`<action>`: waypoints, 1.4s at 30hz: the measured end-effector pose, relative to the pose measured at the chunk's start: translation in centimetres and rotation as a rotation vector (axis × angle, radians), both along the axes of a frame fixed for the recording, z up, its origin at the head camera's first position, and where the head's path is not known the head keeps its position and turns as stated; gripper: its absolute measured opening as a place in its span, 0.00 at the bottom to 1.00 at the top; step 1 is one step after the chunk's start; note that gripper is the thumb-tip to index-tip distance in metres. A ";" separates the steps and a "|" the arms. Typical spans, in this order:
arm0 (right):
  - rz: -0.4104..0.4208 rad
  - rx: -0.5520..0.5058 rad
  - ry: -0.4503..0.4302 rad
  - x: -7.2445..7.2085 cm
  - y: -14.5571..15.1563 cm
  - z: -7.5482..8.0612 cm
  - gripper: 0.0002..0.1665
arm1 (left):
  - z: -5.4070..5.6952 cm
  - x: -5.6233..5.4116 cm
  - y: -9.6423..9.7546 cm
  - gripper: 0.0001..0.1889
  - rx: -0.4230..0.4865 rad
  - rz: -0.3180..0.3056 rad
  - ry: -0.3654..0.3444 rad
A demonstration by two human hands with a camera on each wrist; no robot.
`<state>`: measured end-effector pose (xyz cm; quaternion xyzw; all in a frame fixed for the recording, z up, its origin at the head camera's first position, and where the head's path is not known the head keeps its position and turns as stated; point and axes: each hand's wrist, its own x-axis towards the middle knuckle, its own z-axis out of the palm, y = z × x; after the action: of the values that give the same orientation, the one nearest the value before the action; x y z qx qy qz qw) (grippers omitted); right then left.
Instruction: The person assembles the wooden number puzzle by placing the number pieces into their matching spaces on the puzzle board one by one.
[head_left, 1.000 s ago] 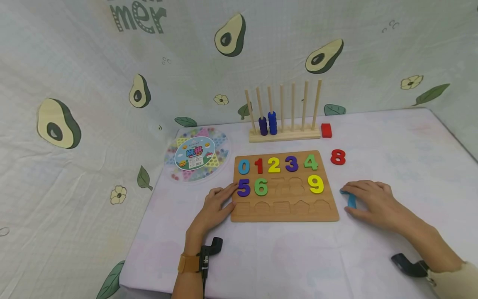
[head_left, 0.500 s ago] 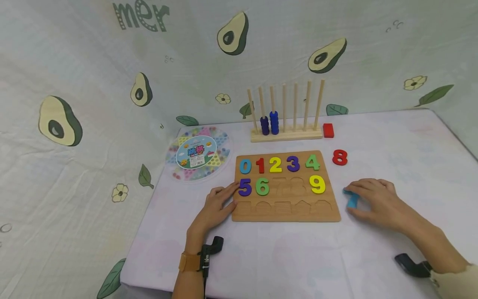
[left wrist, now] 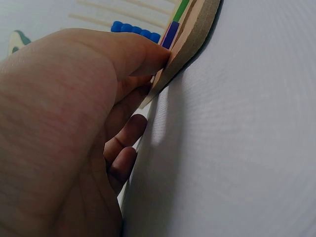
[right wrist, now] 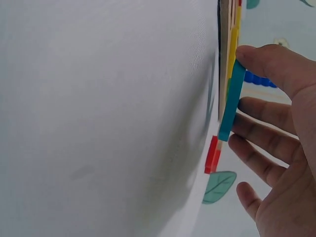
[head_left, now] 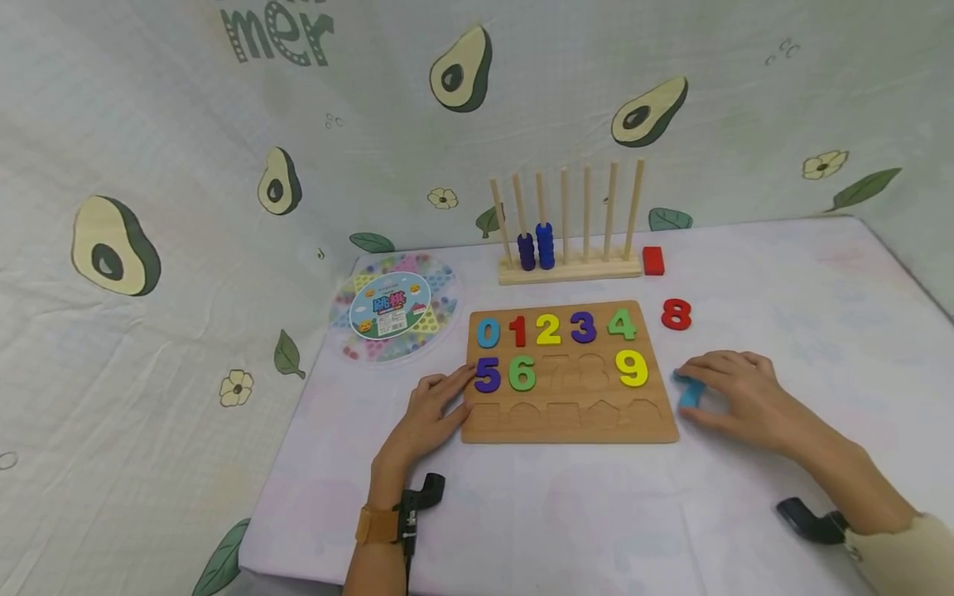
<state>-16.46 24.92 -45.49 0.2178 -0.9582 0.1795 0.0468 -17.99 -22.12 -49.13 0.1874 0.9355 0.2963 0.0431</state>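
Observation:
On the table lies a wooden number puzzle board (head_left: 574, 434) with the numerals 0 to 6 and 9 set in it; the 7 and 8 recesses and a bottom row of shape recesses show bare wood. My left hand (head_left: 426, 418) rests against the board's left edge, thumb and fingertips touching it beside the purple 5 (head_left: 488, 376). Right of the board, my right hand (head_left: 745, 401) pinches a blue number 7 (head_left: 691, 394) between thumb and fingers. In the right wrist view the blue piece is seen edge-on, tilted. A red number 8 (head_left: 676, 314) lies farther back on the cloth.
Behind the board stands a wooden peg rack (head_left: 570, 271) with purple and blue beads on two pegs. A red block (head_left: 652, 261) sits at its right end. A round clear game box (head_left: 391, 306) lies at the back left. A printed cloth (head_left: 551, 116) hangs behind.
My right hand has moved slightly left toward the board with the blue 7, which has turned a little. The left hand stays against the board's edge.

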 end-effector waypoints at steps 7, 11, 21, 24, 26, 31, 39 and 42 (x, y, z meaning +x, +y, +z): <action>0.027 -0.019 0.028 -0.1 -0.6 -0.1 0.34 | -0.1 0.1 0.0 0.30 0.007 -0.009 0.004; 0.037 -0.020 0.017 -0.3 -1.1 -0.1 0.34 | -0.1 0.1 0.0 0.30 0.007 -0.001 -0.001; 0.060 -0.022 0.000 -0.7 -2.1 0.0 0.33 | 0.1 0.1 0.1 0.30 0.006 0.008 -0.019; 0.070 -0.029 -0.002 -0.9 -2.4 0.0 0.33 | 0.2 0.0 0.1 0.30 0.000 0.012 -0.019; 0.073 -0.029 -0.013 -1.0 -2.6 0.0 0.33 | 0.2 0.0 0.1 0.30 -0.004 0.014 -0.021; 0.067 -0.016 -0.039 -1.3 -3.2 0.1 0.33 | 0.1 0.0 0.1 0.30 0.000 0.008 -0.011; 0.077 -0.012 -0.029 -1.5 -3.7 0.1 0.33 | 0.1 0.0 0.0 0.30 -0.003 0.011 -0.008; 0.081 -0.017 -0.034 -1.5 -3.9 0.2 0.33 | 0.1 0.0 0.0 0.30 -0.013 0.011 -0.011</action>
<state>-17.98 20.99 -45.32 0.2528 -0.9478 0.1930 0.0248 -17.99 -22.07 -49.03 0.1802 0.9382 0.2915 0.0478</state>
